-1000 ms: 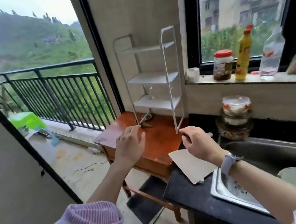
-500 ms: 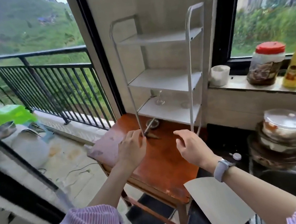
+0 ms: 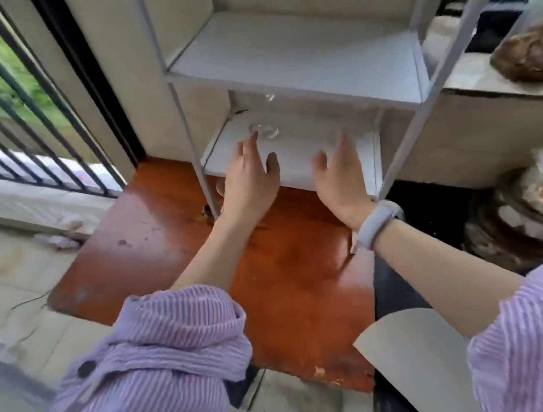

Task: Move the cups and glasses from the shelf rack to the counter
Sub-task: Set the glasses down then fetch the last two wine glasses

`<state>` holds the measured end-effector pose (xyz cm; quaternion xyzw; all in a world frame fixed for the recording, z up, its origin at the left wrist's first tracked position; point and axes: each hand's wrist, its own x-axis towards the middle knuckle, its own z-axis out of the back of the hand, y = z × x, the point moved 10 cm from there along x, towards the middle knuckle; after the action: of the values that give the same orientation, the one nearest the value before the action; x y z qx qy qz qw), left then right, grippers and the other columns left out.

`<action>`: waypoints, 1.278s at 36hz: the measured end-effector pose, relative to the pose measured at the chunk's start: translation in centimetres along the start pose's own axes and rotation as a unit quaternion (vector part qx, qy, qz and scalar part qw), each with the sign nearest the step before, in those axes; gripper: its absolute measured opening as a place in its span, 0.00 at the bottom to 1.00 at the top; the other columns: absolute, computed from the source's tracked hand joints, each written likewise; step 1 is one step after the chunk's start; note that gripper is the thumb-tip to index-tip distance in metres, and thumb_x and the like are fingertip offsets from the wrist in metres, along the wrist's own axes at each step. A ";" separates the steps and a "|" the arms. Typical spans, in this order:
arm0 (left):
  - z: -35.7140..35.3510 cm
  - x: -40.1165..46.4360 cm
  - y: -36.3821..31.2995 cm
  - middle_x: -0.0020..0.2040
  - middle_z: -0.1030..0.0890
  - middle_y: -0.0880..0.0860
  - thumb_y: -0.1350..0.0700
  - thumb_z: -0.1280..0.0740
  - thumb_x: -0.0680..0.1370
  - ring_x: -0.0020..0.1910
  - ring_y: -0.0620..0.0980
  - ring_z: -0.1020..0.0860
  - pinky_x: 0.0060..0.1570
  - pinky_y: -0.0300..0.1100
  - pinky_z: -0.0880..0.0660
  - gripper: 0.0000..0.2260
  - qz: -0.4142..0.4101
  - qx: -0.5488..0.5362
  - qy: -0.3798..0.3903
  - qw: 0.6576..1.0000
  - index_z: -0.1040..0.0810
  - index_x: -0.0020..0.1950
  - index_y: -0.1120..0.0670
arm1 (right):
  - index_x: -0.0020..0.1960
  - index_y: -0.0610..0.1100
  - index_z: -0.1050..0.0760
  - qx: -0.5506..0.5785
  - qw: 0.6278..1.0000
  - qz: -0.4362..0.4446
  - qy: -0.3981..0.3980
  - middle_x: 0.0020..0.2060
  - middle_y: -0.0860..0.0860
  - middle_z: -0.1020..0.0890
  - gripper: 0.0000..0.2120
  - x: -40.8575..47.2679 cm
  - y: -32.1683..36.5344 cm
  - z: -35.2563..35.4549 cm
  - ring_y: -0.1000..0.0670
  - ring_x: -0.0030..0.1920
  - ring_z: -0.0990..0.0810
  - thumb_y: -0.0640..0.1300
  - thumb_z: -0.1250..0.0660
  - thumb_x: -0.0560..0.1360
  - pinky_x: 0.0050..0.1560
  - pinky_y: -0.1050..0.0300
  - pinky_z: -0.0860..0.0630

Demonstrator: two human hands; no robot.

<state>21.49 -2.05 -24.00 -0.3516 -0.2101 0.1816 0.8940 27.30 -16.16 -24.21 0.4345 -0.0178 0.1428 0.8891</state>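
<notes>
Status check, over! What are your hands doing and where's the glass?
Left hand open, fingertips at the clear glass on the rack's bottom shelf. Right hand open, holding nothing. Middle shelf hangs low over the reach.

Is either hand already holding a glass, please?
No: the left hand and right hand reach open over the bottom shelf, holding nothing.

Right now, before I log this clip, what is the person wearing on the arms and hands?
Both arms wear lilac shirt sleeves with fine white stripes, pushed up above the elbow, each with a dark button. The left hand is bare, with no glove or ring visible. The right hand is bare too, and a pale grey wristband with a rounded body sits on its wrist.
</notes>
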 end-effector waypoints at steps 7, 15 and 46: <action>-4.0 5.1 1.8 0.74 0.39 0.60 0.57 0.40 0.78 0.72 0.57 0.39 0.67 0.44 0.41 0.28 0.028 -0.078 0.032 0.996 0.49 0.74 0.61 | 0.67 0.35 0.43 0.056 0.995 -0.059 -0.066 0.61 0.40 0.29 0.20 3.6 -3.2 0.0 0.45 0.57 0.27 0.36 0.45 0.76 0.50 0.62 0.33; -5.5 8.1 2.4 0.76 0.41 0.59 0.55 0.41 0.79 0.74 0.55 0.41 0.70 0.46 0.41 0.29 0.043 -0.156 0.040 0.986 0.53 0.75 0.60 | 0.69 0.38 0.43 0.103 0.987 -0.075 -0.097 0.50 0.48 0.28 0.22 6.2 -3.9 -0.3 0.44 0.54 0.26 0.33 0.45 0.76 0.57 0.52 0.26; -7.3 -17.8 -4.7 0.34 0.24 0.48 0.56 0.41 0.79 0.31 0.38 0.25 0.29 0.26 0.30 0.08 0.041 -0.235 0.134 0.962 0.29 0.41 0.50 | 0.39 0.52 0.30 0.189 0.978 -0.075 -0.038 0.31 0.53 0.24 0.09 -18.8 -10.3 8.9 0.61 0.31 0.25 0.45 0.41 0.78 0.34 0.74 0.31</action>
<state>10.92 -17.79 -29.96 -0.5808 -0.1111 0.1147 0.7983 12.91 -33.53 -29.53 0.6001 0.0086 0.0602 0.7976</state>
